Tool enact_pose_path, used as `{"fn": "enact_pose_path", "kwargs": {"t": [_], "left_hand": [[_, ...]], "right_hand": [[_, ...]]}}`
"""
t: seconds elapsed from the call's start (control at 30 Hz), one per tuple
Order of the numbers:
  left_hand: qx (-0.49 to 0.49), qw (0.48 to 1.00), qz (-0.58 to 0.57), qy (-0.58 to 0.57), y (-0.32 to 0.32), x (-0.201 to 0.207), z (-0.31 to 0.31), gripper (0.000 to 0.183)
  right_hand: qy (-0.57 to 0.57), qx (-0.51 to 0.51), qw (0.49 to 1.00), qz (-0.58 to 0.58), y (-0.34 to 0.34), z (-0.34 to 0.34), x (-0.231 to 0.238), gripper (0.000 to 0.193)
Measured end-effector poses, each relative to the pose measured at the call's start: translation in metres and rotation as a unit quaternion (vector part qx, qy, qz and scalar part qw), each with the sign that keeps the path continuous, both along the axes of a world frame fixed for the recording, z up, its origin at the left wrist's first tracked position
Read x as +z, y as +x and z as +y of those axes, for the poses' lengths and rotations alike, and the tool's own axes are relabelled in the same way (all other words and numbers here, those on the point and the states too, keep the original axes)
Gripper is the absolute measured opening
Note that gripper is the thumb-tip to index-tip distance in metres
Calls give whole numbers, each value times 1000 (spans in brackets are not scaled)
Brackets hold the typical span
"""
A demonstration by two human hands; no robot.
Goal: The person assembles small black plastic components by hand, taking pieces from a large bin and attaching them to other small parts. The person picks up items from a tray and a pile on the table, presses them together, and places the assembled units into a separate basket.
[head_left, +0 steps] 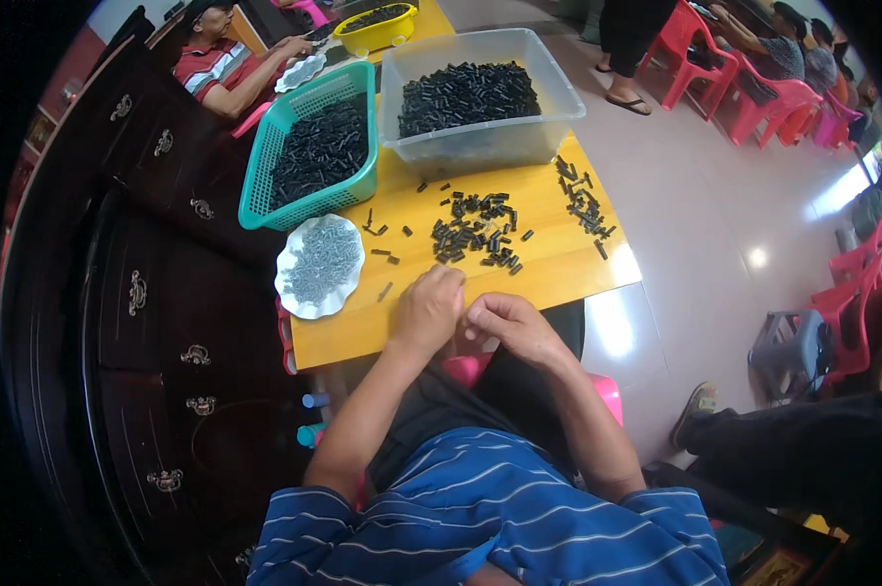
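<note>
At the near edge of the yellow table (363,327), my left hand (431,308) is closed, its knuckles up and its fingers curled out of sight. Close beside it, my right hand (512,325) has thumb and forefinger pressed together; whatever they grip is too small or hidden to make out. Just beyond my hands lies a loose pile of short black cylindrical pieces (475,230). A white scalloped dish (294,305) left of my left hand holds many small silvery metal pins or screws (322,256). Several more black parts (583,200) lie along the table's right side.
A green basket (255,200) and a clear plastic bin (475,146), both full of black pieces, stand farther back. Beyond them are a yellow basin (378,37) and a seated person in red (231,73). Dark drawers (158,283) flank the left; pink chairs (690,59) stand right.
</note>
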State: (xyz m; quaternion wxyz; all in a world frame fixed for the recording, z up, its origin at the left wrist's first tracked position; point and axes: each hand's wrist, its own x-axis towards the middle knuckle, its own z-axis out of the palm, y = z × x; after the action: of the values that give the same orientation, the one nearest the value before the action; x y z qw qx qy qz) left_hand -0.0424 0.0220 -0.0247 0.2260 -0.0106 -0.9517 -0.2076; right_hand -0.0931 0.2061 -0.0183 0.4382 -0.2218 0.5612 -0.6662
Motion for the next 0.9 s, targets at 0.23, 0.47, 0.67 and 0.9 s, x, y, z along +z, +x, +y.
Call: {"fn": "enact_pose_path", "kwargs": {"t": [0.23,0.47,0.67,0.9], "left_hand": [[43,941,8,337,23,19,22,26],[-42,967,81,237,20,41,39,26],[-76,973,62,211,7,45,41,24],[-48,978,34,202,-41,46,20,10]], "right_hand": [[-36,-96,995,12,-1,-3,-11,21],[-109,-143,983,-25,-3,-4,-7,19],[-97,-188,977,8,-9,0,-9,20],[-107,-207,971,-47,-8,1,-5,20]]}}
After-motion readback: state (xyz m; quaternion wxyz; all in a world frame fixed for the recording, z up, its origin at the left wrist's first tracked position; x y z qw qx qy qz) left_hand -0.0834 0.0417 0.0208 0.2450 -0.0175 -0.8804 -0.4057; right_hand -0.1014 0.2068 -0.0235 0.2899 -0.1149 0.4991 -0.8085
